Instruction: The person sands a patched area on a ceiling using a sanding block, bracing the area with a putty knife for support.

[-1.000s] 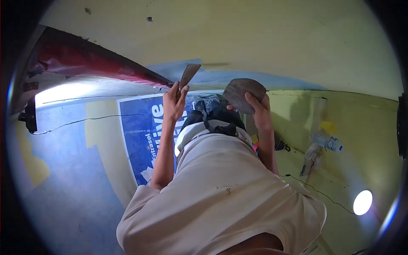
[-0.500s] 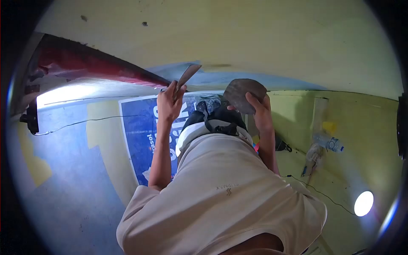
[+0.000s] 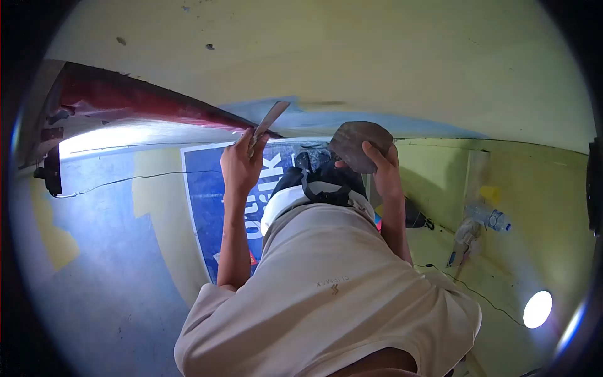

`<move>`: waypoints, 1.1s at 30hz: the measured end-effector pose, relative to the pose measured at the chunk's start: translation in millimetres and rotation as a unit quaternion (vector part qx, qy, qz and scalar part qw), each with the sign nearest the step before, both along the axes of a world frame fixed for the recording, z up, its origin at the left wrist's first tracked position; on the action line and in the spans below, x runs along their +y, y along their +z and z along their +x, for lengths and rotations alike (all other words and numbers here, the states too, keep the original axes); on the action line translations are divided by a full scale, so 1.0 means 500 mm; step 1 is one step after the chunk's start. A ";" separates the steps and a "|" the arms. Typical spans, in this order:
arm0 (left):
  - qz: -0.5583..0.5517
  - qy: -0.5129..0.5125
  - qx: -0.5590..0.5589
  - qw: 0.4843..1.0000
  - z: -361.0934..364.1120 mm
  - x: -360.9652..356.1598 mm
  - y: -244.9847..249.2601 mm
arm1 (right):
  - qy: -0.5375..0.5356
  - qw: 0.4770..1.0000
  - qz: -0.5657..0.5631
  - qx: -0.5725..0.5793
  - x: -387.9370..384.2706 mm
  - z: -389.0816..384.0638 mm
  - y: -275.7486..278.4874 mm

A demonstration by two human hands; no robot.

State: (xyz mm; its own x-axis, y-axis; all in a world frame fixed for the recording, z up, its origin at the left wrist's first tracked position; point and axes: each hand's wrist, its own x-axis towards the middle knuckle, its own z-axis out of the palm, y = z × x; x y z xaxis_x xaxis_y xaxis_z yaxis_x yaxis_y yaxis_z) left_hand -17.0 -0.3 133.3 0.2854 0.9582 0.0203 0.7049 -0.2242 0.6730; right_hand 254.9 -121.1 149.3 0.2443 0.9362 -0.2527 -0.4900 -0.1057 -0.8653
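Note:
My left hand [image 3: 244, 157] is closed around the handle of a putty knife [image 3: 274, 117], its thin blade pointing up and to the right. The blade tip overlaps a pale blue patch [image 3: 320, 116] on the yellowish wall [image 3: 377, 56] in this view. In my right hand [image 3: 384, 164] is a flat, brownish-grey slab [image 3: 359, 139] with rounded corners, gripped at its right edge with the thumb over its face. The two hands are apart, in front of my waist.
A red-painted strip [image 3: 144, 100] runs along the wall at left. Below lies a blue printed sheet [image 3: 207, 207]. At right are a plastic bottle [image 3: 490, 217], a bright round lamp [image 3: 537, 309] and its cable [image 3: 480, 289]. Another cable [image 3: 119, 181] trails at left.
My left hand with the putty knife has shifted slightly left and its blade has turned a little. My right hand still holds the slab in nearly the same place.

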 end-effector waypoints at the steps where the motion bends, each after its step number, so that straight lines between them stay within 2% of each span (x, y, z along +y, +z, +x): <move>1: 0.008 -0.004 0.007 1.000 0.004 -0.003 0.002 | -0.001 1.000 -0.005 0.006 -0.002 -0.002 -0.003; 4: 0.003 -0.002 0.011 1.000 0.010 -0.013 0.016 | 0.024 1.000 -0.001 0.017 -0.002 0.001 0.013; 6: -0.022 0.002 0.020 1.000 -0.001 -0.002 0.020 | -0.018 1.000 -0.003 0.016 0.004 -0.009 0.014; 7: 0.023 0.005 0.028 0.999 0.007 -0.002 0.019 | -0.037 0.999 -0.007 0.017 0.004 -0.015 0.013; 10: -0.027 -0.010 0.047 0.998 0.029 -0.016 0.053 | 0.011 1.000 -0.021 0.001 -0.002 -0.001 0.003; 11: 0.028 -0.016 0.034 0.999 0.021 -0.014 0.034 | 0.011 1.000 -0.011 0.002 -0.003 0.002 0.005; 14: -0.024 -0.007 0.023 0.999 0.025 -0.002 0.038 | -0.003 1.000 0.006 0.001 0.004 -0.006 0.007; 15: 0.024 -0.005 0.050 0.998 0.029 -0.006 0.030 | -0.010 1.000 0.000 0.002 0.009 -0.006 0.000; 19: -0.033 0.011 0.058 0.998 0.025 -0.012 0.047 | -0.018 1.000 -0.006 0.008 0.004 -0.007 0.010; 22: 0.048 -0.013 0.029 0.998 0.038 -0.018 0.043 | -0.020 1.000 -0.017 -0.010 0.004 -0.001 -0.010; 23: 0.010 -0.011 0.027 1.000 0.035 -0.021 0.048 | -0.009 1.000 -0.011 -0.002 0.000 -0.001 -0.010; 26: -0.011 -0.014 0.038 0.999 0.021 -0.010 0.036 | 0.009 1.000 0.001 0.004 0.004 0.004 0.002; 27: 0.036 -0.027 0.052 0.998 0.034 -0.012 0.035 | 0.010 1.000 -0.004 0.004 0.006 0.004 0.000; 33: 0.024 -0.020 0.055 0.998 0.040 -0.016 0.032 | 0.006 1.000 0.006 0.014 0.007 0.009 0.004</move>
